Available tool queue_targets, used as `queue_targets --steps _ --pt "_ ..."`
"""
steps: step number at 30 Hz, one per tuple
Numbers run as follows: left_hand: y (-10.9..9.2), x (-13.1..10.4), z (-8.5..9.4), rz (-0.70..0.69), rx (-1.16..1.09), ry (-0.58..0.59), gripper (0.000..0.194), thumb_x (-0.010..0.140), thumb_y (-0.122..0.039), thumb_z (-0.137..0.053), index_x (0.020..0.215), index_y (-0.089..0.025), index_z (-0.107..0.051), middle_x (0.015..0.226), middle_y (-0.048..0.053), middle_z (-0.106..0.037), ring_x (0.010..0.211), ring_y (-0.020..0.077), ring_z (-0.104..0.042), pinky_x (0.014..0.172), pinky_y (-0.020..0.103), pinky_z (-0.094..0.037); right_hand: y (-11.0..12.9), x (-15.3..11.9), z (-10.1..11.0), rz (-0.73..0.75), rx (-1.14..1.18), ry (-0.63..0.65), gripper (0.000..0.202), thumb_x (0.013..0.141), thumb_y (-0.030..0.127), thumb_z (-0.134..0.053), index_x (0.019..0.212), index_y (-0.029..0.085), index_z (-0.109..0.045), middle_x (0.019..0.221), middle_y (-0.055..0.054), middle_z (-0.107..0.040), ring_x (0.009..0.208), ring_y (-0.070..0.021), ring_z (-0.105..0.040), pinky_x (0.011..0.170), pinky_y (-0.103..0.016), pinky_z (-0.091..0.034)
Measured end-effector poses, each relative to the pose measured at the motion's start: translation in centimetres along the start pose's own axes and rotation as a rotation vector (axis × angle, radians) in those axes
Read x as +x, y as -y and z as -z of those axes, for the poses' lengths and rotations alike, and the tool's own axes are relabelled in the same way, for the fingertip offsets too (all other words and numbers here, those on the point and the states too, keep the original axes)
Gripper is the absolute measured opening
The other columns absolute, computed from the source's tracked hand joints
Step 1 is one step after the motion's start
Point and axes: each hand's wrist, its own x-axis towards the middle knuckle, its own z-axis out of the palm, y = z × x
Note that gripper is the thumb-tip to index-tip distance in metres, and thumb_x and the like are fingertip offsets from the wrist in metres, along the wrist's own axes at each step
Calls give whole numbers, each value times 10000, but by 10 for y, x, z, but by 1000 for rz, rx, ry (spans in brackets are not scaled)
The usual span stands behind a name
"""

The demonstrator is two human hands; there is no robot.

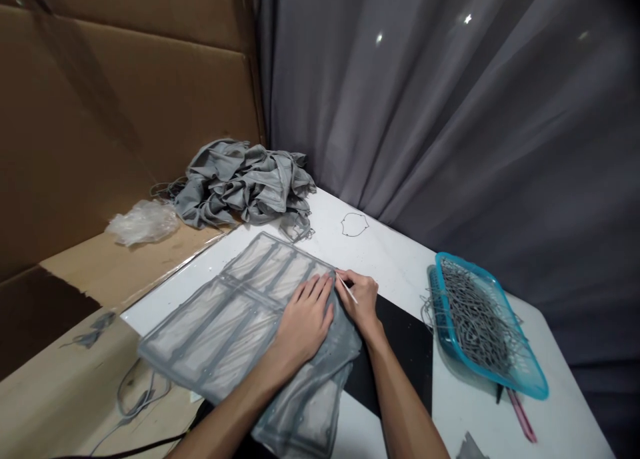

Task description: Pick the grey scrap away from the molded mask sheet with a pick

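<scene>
Grey fabric [235, 325], stretched under a clear plastic template [260, 272] with long slots, lies flat across the near middle of the white table [400, 259], partly over a black mat [405, 345]. Nothing on the fabric, the template or the table carries readable writing or a brand.

On the fabric's right part, the left hand [305, 319] lies open, palm down, fingers spread and pointing away, pressing the cloth flat. Just beside it, at the fabric's far right corner, the right hand [363, 299] is closed around a thin white marker [347, 289], whose tip touches the fabric edge. Both forearms come in from the bottom of the view.

At the near right edge of the table lie a pink pen [521, 415] and a small grey scrap [470, 447]. Above them stands a blue basket [525, 379] filled with grey cords [475, 319], some of which spill over its left rim.

To the left, on brown cardboard [100, 272], lie loose grey strips [95, 329] and a looped cord [135, 399].

Farther off, a small outline [355, 224] is drawn in dark line on the bare table. Beyond it, a crumpled heap of grey garments [245, 182] sits in the corner, with a crinkled clear plastic bag [143, 220] to its left. Cardboard walls stand behind on the left, a grey curtain [450, 112] on the right.
</scene>
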Motion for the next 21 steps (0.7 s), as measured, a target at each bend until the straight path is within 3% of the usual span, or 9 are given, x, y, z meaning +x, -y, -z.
queue_targets --steps 4,7,11,21 --pt "1 0 -1 -5 1 -23 569 1152 -296 -433 1701 -166 -515 1692 116 -620 1587 321 -545 1293 535 -452 -2 5 -3 -157 128 -57 228 1026 395 -695 902 279 -847 1015 -60 -908 909 -286 -884 887 -380 -697" --pt "3 0 0 -23 20 -20 559 1156 -297 -432 1683 -142 -534 1677 122 -633 1578 322 -553 1288 527 -460 -7 6 -1 -225 327 -29 226 985 411 -744 847 262 -841 1023 -61 -908 959 -286 -887 910 -385 -706" --pt "3 0 3 -37 35 -8 561 1162 -295 -427 1682 -111 -527 1702 127 -607 1578 313 -548 1292 511 -463 -10 3 8 -199 463 62 159 933 368 -812 842 252 -872 1080 -74 -906 1016 -302 -883 942 -408 -698" --pt "3 -1 5 -18 -1 21 574 1157 -312 -434 1703 -145 -500 1723 116 -585 1600 301 -521 1317 511 -438 -10 1 14 -65 298 91 153 968 349 -792 857 286 -877 1104 -49 -905 1023 -306 -879 995 -443 -683"
